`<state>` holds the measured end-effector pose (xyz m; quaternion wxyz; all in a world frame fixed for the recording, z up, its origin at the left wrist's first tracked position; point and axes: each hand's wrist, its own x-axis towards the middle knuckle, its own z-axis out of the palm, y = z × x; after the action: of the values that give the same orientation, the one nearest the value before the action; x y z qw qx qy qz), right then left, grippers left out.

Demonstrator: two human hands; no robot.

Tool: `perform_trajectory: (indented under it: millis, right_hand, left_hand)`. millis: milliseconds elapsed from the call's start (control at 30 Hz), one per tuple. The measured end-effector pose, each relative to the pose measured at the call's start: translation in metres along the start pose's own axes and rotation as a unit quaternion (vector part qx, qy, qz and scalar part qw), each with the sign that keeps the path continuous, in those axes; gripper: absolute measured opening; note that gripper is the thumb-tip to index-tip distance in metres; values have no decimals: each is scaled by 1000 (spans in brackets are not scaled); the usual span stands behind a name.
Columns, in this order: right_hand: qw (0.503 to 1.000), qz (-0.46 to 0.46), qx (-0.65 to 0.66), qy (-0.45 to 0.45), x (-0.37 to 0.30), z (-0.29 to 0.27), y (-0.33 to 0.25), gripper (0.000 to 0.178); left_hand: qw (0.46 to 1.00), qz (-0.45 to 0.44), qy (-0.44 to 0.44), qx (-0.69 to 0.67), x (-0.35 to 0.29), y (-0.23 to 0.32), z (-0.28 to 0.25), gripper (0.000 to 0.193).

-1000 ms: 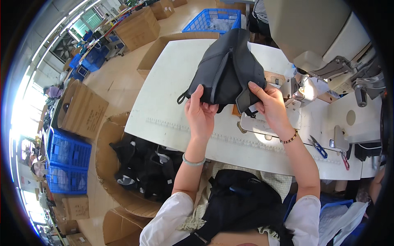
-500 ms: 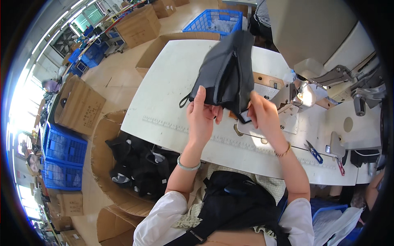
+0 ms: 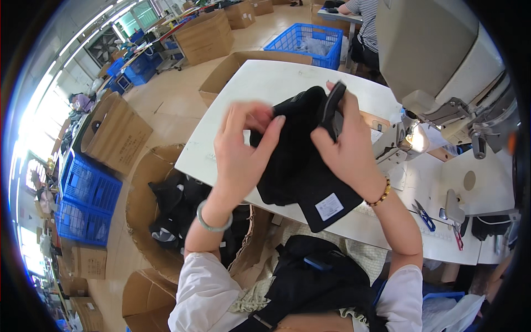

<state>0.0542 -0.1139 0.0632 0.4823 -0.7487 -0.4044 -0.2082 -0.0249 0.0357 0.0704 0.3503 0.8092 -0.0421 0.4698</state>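
I hold a black garment piece (image 3: 296, 166) up close over the white sewing table (image 3: 265, 83). A small white label is sewn near its lower corner. My right hand (image 3: 345, 149) grips the upper right edge of the fabric, thumb over a folded black strip. My left hand (image 3: 243, 146) pinches the left side of the same fabric, fingers partly spread. A green bangle sits on my left wrist and a bead bracelet on my right.
A grey sewing machine (image 3: 442, 72) stands at the right. Blue-handled scissors (image 3: 425, 214) lie on the table near it. A cardboard box with black garments (image 3: 177, 210) sits at my left. A blue crate (image 3: 312, 44) and another person (image 3: 365, 16) are beyond the table.
The black fabric came off the table and closer to my face. Both hands rose with it, and the piece is now bunched between them.
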Motion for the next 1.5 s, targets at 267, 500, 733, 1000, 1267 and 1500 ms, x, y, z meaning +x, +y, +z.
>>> perform_trajectory:
  millis: [267, 500, 733, 1000, 1267, 1500]
  right_hand:
    - [969, 192, 123, -94, -2, -8, 18, 38]
    - [934, 241, 200, -171, -38, -6, 30, 29]
    - [945, 206, 150, -204, -37, -18, 20, 28]
    - [946, 187, 145, -222, -39, -20, 24, 29]
    - [938, 176, 233, -187, -47, -16, 39, 43]
    - [926, 184, 282, -171, -37, -22, 33, 56]
  left_hand:
    - [880, -204, -429, -21, 35, -44, -27, 38]
    - [837, -192, -509, -58, 25, -49, -17, 35]
    - [804, -200, -560, 2, 39, -28, -11, 37]
    - [771, -196, -604, -42, 51, -29, 9, 33]
    - [794, -264, -546, -41, 40, -31, 13, 26]
    - [813, -207, -544, -27, 35, -28, 8, 27]
